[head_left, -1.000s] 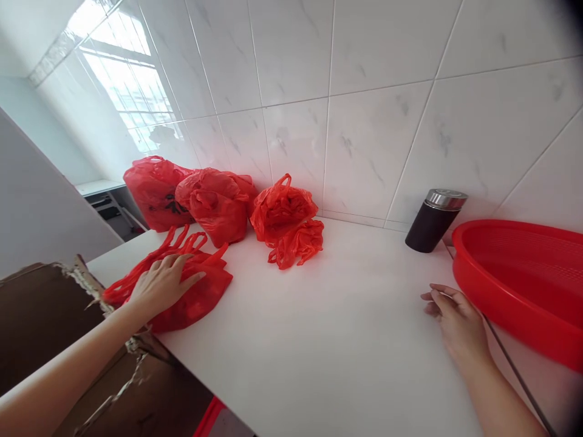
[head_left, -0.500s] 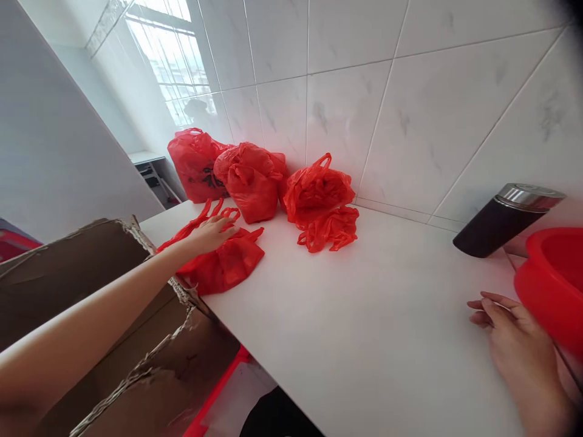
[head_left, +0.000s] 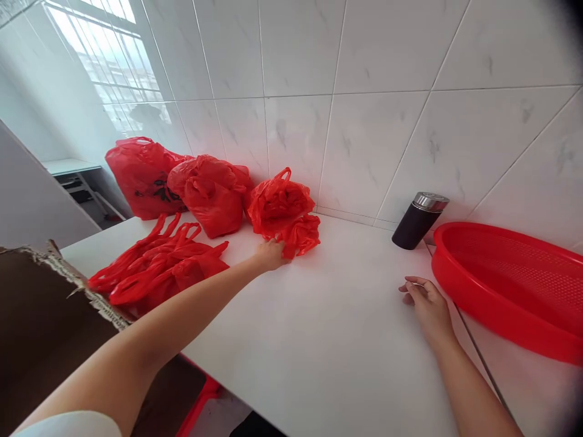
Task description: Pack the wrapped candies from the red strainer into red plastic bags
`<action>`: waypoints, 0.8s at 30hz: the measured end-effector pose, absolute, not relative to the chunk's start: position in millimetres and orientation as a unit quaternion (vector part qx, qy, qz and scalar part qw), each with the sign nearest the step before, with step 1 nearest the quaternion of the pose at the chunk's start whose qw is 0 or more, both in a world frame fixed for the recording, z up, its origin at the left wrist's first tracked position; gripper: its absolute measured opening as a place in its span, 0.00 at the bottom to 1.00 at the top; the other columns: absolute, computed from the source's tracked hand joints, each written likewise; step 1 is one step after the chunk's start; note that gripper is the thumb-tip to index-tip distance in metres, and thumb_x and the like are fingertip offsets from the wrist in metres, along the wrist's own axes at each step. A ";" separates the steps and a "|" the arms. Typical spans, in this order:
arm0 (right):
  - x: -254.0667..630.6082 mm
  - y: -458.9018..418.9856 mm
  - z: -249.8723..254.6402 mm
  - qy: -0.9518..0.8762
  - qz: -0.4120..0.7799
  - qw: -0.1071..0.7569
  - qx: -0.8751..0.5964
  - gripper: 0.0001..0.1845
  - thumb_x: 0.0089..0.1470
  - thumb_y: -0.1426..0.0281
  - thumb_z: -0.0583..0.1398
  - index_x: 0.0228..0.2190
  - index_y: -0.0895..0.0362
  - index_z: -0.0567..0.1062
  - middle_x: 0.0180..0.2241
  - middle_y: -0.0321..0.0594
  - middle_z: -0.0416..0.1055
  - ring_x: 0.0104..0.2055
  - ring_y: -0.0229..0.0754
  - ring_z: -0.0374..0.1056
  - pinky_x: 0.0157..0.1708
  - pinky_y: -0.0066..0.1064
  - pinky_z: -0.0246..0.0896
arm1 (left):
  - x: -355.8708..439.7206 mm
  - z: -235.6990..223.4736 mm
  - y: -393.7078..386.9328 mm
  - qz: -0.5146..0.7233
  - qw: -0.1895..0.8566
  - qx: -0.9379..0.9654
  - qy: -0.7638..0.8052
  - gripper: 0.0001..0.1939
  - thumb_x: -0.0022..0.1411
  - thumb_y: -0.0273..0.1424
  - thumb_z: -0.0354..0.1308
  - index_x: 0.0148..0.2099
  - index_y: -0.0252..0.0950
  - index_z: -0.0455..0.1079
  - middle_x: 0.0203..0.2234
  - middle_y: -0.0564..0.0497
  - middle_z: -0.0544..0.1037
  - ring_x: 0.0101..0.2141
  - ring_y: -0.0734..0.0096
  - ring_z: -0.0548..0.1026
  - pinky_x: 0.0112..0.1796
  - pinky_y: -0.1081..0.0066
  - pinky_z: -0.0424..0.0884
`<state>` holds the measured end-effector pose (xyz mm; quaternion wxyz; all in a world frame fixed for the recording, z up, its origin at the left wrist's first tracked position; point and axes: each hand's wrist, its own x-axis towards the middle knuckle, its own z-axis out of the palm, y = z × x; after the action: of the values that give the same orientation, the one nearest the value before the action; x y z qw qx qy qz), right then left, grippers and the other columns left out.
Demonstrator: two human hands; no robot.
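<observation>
My left hand (head_left: pixel 270 254) reaches across the white table to a small crumpled red plastic bag (head_left: pixel 304 234). Its fingers are bent at the near left edge of that bag and seem closed on it, though the fingertips are partly hidden. Behind it a fuller red plastic bag (head_left: pixel 281 203), its mouth bunched, leans near the tiled wall. Flattened red bags (head_left: pixel 182 270) with loose handles lie left of my left forearm. My right hand (head_left: pixel 429 306) hovers or rests over the table at right, empty, fingers loosely bent and apart, beside a red plastic basket (head_left: pixel 492 303).
Two filled red bags, one with black print (head_left: pixel 146 182) and one knotted (head_left: pixel 212 197), stand along the wall. A black thermos (head_left: pixel 416 224) with a silver lid stands behind the basket. A torn-edged cardboard box (head_left: pixel 40 315) adjoins the table (head_left: pixel 328 340) at left.
My left hand has moved right from the flattened bags to the small crumpled bag. The view has turned right, showing more of the basket. My right hand keeps its loose pose.
</observation>
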<state>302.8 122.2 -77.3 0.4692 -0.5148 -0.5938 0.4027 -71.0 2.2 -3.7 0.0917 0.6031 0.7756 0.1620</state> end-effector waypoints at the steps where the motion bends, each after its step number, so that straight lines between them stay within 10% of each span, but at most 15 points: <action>1: 302.9 122.3 -76.9 -0.597 0.403 0.464 -0.515 0.16 0.49 0.58 0.60 0.38 0.54 0.72 0.31 0.38 0.73 0.27 0.37 0.65 0.31 0.32 0.61 | -67.8 -7.3 4.8 0.148 0.095 0.603 0.778 0.16 0.65 0.36 0.55 0.53 0.36 0.68 0.51 0.44 0.72 0.46 0.62 0.73 0.46 0.56 0.72; 13: 305.0 124.5 -79.8 -0.633 0.391 0.421 -0.519 0.22 0.48 0.54 0.60 0.40 0.56 0.72 0.32 0.42 0.74 0.29 0.41 0.68 0.33 0.35 0.63 | -49.3 20.6 -33.1 0.184 0.071 0.623 0.757 0.18 0.65 0.43 0.51 0.52 0.40 0.68 0.49 0.48 0.74 0.43 0.66 0.74 0.42 0.65 0.72; 24: 236.6 43.2 -21.1 -0.650 0.324 0.524 -0.444 0.15 0.55 0.58 0.58 0.40 0.54 0.71 0.32 0.38 0.73 0.27 0.37 0.65 0.30 0.29 0.63 | -267.8 86.7 -215.7 0.099 -0.060 0.293 0.949 0.17 0.65 0.40 0.54 0.49 0.33 0.69 0.44 0.45 0.75 0.43 0.61 0.74 0.44 0.56 0.71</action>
<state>236.6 43.2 -21.1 0.5240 -0.4443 -0.6503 0.3243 -267.8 -215.7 86.7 -0.0603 0.2934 0.9489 0.0988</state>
